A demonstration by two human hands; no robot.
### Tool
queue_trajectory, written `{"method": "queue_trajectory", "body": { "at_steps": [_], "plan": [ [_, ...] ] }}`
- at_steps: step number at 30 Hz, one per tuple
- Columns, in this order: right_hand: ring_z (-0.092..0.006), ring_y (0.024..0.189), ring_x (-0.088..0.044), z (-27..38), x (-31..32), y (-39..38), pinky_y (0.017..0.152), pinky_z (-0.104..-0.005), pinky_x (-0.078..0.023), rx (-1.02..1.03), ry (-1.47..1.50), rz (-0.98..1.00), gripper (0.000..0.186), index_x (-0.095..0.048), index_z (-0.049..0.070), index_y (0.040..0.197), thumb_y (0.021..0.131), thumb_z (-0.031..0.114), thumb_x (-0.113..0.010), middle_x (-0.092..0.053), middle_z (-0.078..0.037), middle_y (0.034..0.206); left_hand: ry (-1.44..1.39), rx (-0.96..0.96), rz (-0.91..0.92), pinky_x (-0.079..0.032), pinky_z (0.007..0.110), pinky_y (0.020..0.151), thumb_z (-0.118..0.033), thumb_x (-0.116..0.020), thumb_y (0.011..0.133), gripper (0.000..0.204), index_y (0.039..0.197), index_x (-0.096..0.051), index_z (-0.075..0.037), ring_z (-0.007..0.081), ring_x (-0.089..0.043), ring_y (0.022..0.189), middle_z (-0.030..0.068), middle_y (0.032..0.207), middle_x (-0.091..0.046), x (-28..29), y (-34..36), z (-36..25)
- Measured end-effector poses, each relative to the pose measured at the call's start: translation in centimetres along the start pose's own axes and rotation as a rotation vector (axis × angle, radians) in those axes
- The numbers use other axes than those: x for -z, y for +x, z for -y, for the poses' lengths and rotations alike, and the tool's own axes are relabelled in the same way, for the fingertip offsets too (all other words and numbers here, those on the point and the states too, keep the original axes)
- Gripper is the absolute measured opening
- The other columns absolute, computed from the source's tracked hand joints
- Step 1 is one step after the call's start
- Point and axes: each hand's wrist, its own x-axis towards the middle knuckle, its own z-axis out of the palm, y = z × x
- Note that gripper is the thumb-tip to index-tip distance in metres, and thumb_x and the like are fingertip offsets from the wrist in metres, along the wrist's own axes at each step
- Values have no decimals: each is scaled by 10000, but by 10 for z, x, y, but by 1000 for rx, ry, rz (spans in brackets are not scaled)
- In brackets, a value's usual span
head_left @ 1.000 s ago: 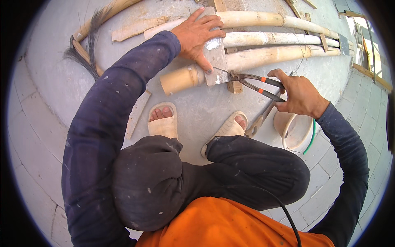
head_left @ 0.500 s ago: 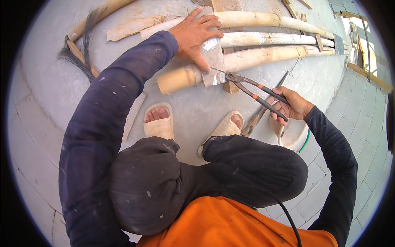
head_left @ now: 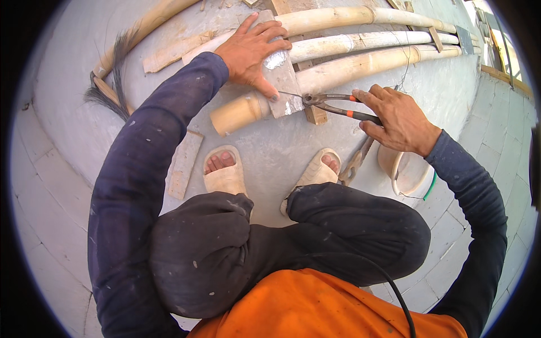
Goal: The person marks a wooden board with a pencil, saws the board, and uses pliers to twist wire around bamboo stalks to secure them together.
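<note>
My left hand [head_left: 252, 54] lies flat with fingers spread on a grey board [head_left: 286, 93] set across several bamboo poles [head_left: 355, 69]. Silvery patches mark the board. From above, my right hand [head_left: 403, 119] is closed around the black and orange handles of a pair of pincers [head_left: 350, 114]. The pincers' jaws meet a thin dark wire or nail [head_left: 290, 94] at the board's right edge, near my left thumb. What the jaws grip is too small to tell. A cut bamboo end [head_left: 231, 115] sticks out left of the board.
A handsaw [head_left: 355, 163] lies right of my right foot, beside a whitish bucket [head_left: 408, 172]. Dark bristly fibres [head_left: 118, 73] rest by a curved bamboo pole [head_left: 147, 28] at the far left. A wood offcut [head_left: 185, 163] lies left of my left foot.
My right hand has turned palm-down and moved up over the pincers, whose handles have swung to lie nearly level. My left hand stays on the board. The whole view has shifted slightly.
</note>
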Motion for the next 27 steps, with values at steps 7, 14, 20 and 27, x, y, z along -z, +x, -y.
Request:
{"method": "queue_trajectory", "body": {
  "at_steps": [7,14,20,27],
  "plan": [
    [-319,644,-788,-40,-74,-14,621,-413,-671,-595,2075,709,643,-610,-139,1366,1143,426,-400,-779,-281,870,61,-13,39,-53,622,1402,-881,-878,596,1248,1587,-560,-194,327,-272,1676,120,1681,-464,-1,9,-4],
    [-356,771,-738,-11,-50,-9,736,-446,-616,-165,462,149,644,-610,10,1373,811,177,-876,-727,-171,974,82,-12,107,-40,654,1396,-930,-859,570,1317,1605,-528,-186,376,-226,1685,136,1674,-445,9,5,-2],
    [-339,850,-767,-30,-94,-19,791,-450,-657,-28,302,-191,625,-610,-42,1452,961,344,-617,-740,-207,1039,139,-11,189,-28,672,1390,-970,-821,582,1340,1634,-490,-209,372,-214,1690,133,1693,-422,14,15,-7],
    [-233,705,-776,3,-174,-30,635,-324,-645,-69,2341,554,524,-621,-89,1452,1022,212,-633,-784,-166,874,168,-10,252,-30,678,1386,-981,-814,573,1361,1647,-474,-219,374,-210,1690,123,1711,-408,18,21,-10]
  ]
}}
